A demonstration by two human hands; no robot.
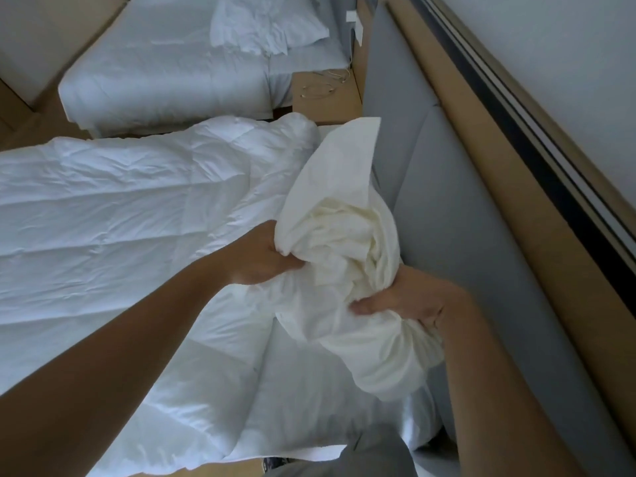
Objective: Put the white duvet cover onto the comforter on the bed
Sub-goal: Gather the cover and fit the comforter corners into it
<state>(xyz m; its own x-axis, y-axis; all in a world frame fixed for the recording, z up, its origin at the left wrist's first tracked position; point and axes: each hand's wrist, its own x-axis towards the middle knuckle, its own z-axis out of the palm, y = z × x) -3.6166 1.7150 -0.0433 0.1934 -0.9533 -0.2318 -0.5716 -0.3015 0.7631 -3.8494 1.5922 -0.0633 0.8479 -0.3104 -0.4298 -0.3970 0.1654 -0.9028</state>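
A white quilted comforter [137, 215] lies spread over the near bed, filling the left and middle of the view. A bunched cream-white duvet cover [344, 242] is held above the comforter's right end, close to the grey padded headboard [447, 201]. My left hand [265, 259] grips the cover's gathered cloth from the left. On the right, my right hand [402, 304] grips the same bundle, thumb pressed into the folds. One flat flap of the cover stands up toward the headboard.
A second bed [155, 70] with a rumpled white sheet or pillowcase [265, 25] stands beyond a narrow gap. A wooden nightstand [327, 94] with a cable sits between the beds. A wood-trimmed wall ledge [516, 166] runs along the right.
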